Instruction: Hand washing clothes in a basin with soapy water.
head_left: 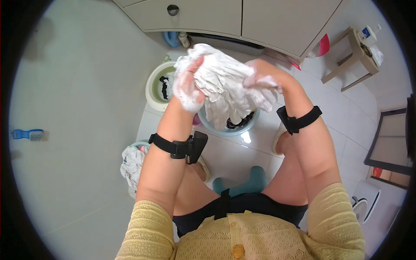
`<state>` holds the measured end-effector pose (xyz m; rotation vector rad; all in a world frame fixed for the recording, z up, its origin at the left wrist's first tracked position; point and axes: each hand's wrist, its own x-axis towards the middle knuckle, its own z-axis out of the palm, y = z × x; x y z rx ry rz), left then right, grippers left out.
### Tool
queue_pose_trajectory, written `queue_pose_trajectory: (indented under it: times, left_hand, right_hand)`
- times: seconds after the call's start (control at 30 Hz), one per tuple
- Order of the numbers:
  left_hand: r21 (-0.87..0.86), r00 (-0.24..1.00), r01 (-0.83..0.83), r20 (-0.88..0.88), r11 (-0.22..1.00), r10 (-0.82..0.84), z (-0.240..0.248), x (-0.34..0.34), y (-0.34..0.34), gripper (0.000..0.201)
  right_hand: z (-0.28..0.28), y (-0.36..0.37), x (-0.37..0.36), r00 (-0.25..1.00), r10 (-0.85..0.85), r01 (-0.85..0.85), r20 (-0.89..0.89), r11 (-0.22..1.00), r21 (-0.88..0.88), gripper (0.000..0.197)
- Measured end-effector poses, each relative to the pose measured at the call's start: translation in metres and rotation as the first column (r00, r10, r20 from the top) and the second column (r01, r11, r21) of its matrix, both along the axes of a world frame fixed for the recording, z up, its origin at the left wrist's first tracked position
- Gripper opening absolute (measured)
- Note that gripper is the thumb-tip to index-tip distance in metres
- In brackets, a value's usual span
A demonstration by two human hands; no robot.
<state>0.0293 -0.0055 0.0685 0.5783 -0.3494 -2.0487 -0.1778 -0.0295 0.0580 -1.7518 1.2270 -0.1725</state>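
A white, wet, soapy cloth (pixel 225 84) is bunched between both my hands above a light blue basin (pixel 225 128). My left hand (pixel 188 84), covered in suds, grips its left side. My right hand (pixel 260 80), also foamy, grips its right side. Dark laundry lies in the basin under the cloth. Both forearms wear black straps.
A green basin (pixel 154 86) with dark clothes stands to the left. A bundle of pale laundry (pixel 131 162) sits by my left knee. A blue brush (pixel 28 134) lies far left. White cabinets (pixel 225 17) are ahead, a small wooden stool (pixel 353 56) at right, and a teal stool (pixel 242 184) under me.
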Motion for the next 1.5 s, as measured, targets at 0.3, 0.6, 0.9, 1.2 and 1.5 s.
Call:
queue_pose_trajectory:
  times: [0.3, 0.6, 0.9, 1.2, 1.5]
  left_hand:
    - [-0.059, 0.972, -0.157, -0.184, 0.986, 0.144, -0.002, 0.004, -0.004, 0.031]
    - [-0.239, 0.952, -0.093, -0.306, 0.967, 0.017, -0.062, 0.020, -0.019, 0.018]
    - [0.201, 0.979, -0.205, 0.032, 0.958, 0.203, -0.037, -0.003, -0.003, 0.039]
    - [0.085, 0.950, -0.292, 0.140, 0.952, 0.279, -0.058, -0.029, 0.004, 0.033]
    - [0.050, 0.966, -0.248, -0.067, 0.968, 0.251, -0.095, -0.025, -0.008, 0.036]
  right_hand:
    - [0.005, 0.021, 0.052, 0.319, -0.410, 0.207, 0.854, 0.910, 0.360, 0.047]
    - [-0.009, 0.048, 0.094, 0.808, -0.173, 0.465, 0.563, 0.775, -0.429, 0.025]
    - [-0.021, 0.037, 0.100, 0.464, -0.269, 0.537, 0.844, 0.843, -0.026, 0.016]
    - [-0.041, 0.014, 0.097, 0.765, -0.380, 0.620, 0.520, 0.650, -0.439, 0.021]
    - [-0.062, -0.005, 0.093, 0.817, -0.355, 0.556, 0.455, 0.693, -0.458, 0.037]
